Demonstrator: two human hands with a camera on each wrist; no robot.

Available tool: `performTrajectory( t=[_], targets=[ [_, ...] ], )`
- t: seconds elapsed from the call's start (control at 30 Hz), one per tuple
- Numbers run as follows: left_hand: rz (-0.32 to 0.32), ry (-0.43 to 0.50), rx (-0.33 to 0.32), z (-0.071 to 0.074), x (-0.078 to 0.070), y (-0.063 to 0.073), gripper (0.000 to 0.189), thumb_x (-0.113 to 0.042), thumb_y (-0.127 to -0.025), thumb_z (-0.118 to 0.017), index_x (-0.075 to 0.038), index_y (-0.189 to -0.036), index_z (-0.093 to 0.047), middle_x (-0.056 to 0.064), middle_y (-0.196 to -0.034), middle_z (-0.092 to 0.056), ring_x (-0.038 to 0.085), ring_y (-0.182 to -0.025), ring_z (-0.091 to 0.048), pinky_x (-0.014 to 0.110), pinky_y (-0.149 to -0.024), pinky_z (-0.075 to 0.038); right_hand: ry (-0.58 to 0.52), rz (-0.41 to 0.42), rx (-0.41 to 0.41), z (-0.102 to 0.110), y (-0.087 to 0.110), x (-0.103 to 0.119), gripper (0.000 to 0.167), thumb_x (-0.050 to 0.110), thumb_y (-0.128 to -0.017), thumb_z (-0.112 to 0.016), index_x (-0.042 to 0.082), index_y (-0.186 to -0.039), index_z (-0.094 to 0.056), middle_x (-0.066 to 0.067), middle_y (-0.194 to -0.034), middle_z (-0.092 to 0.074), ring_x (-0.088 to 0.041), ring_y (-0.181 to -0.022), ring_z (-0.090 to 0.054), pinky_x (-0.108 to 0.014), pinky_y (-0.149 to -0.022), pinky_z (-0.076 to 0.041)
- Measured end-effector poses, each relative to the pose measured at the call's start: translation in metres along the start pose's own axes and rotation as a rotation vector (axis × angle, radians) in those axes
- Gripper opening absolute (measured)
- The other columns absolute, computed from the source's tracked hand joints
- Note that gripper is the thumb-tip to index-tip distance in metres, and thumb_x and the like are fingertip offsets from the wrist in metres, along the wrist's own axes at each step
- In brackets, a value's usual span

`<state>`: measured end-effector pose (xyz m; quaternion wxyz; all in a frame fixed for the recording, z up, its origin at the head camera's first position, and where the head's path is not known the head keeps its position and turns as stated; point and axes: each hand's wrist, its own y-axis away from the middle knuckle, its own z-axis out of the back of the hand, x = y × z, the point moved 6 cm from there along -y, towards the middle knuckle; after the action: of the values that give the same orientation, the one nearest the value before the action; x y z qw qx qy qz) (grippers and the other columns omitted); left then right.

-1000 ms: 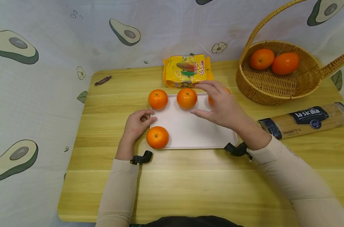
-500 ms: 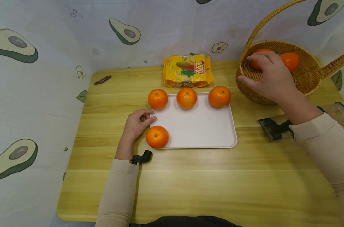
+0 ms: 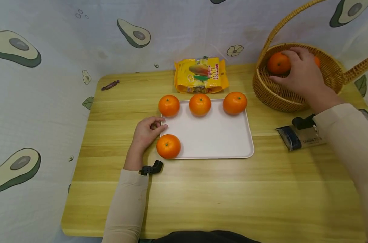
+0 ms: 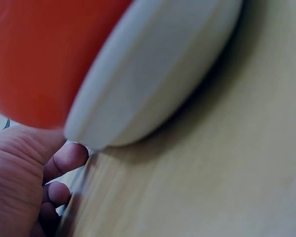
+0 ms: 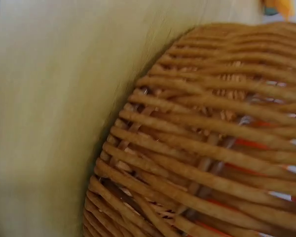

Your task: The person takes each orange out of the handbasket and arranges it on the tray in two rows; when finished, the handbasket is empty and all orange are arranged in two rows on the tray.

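My left hand [image 3: 148, 133] holds the left edge of a white rectangular tray [image 3: 214, 138], thumb over the rim and other fingers curled beside it. The left wrist view shows this hand [image 4: 19, 182] by the tray wall [image 4: 138, 94] and an orange [image 4: 44, 59]. On the tray, three oranges line the far edge: left [image 3: 168, 106], middle [image 3: 200, 105] and right [image 3: 235, 103]. Another orange [image 3: 168, 146] sits at the near left corner. My right hand [image 3: 305, 76] is inside the wicker basket [image 3: 278, 96], fingers spread beside one orange [image 3: 278, 63], covering most of a second [image 3: 317, 62].
A yellow snack packet [image 3: 200, 76] lies behind the tray. A spaghetti pack [image 3: 308, 136] lies in front of the basket, partly under the right sleeve. One small wrapped candy [image 3: 110, 85] is at the far left. The basket's handle [image 3: 273, 32] arches high.
My right hand has gone from the tray's right far orange to the basket, then farther right inside it. That orange stays on the tray. The left hand has not moved.
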<state>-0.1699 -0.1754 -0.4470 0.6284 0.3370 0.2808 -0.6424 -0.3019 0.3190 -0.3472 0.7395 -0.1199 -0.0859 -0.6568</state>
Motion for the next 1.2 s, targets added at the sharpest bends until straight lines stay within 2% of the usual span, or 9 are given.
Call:
performTrajectory(
  t=[0.33, 0.53, 0.7, 1.2],
  targets=[
    [0.010, -0.008, -0.001, 0.000, 0.001, -0.001, 0.028, -0.028, -0.090, -0.080, -0.013, -0.114, -0.076, 0.008, -0.093, -0.068, 0.023, -0.082, -0.056, 0.029, -0.070, -0.045, 0.005, -0.026, 0.052, -0.014, -0.019, -0.018, 0.092, 0.031, -0.090, -0.075, 0.001, -0.160, -0.022, -0.027, -0.168, -0.008, -0.057, -0.151, -0.014, -0.074, -0.114, -0.025],
    [0.015, -0.002, -0.003, 0.001, 0.001, 0.000, 0.028, -0.027, -0.090, -0.080, -0.013, -0.114, -0.076, 0.008, -0.093, -0.068, 0.023, -0.081, -0.056, 0.029, -0.070, -0.045, 0.007, -0.055, 0.087, -0.021, -0.027, -0.020, 0.093, 0.028, -0.091, -0.074, 0.005, -0.162, -0.018, -0.025, -0.169, -0.004, -0.055, -0.153, -0.010, -0.074, -0.116, -0.021],
    [0.015, -0.002, -0.003, 0.001, 0.000, 0.000, 0.028, -0.027, -0.090, -0.080, -0.012, -0.114, -0.076, 0.008, -0.093, -0.067, 0.023, -0.081, -0.056, 0.028, -0.069, -0.045, -0.004, -0.051, 0.088, -0.025, -0.031, -0.020, 0.090, 0.022, -0.092, -0.072, 0.004, -0.162, -0.017, -0.025, -0.169, -0.005, -0.054, -0.153, -0.010, -0.073, -0.116, -0.021],
    [0.023, -0.022, 0.007, 0.000, 0.001, -0.001, 0.028, -0.029, -0.091, -0.080, -0.013, -0.114, -0.076, 0.006, -0.092, -0.065, 0.022, -0.084, -0.056, 0.030, -0.072, -0.045, -0.007, -0.080, 0.085, -0.032, -0.035, -0.024, 0.090, 0.023, -0.093, -0.070, 0.008, -0.163, -0.016, -0.023, -0.170, -0.004, -0.052, -0.154, -0.009, -0.075, -0.115, -0.021]
  ],
)
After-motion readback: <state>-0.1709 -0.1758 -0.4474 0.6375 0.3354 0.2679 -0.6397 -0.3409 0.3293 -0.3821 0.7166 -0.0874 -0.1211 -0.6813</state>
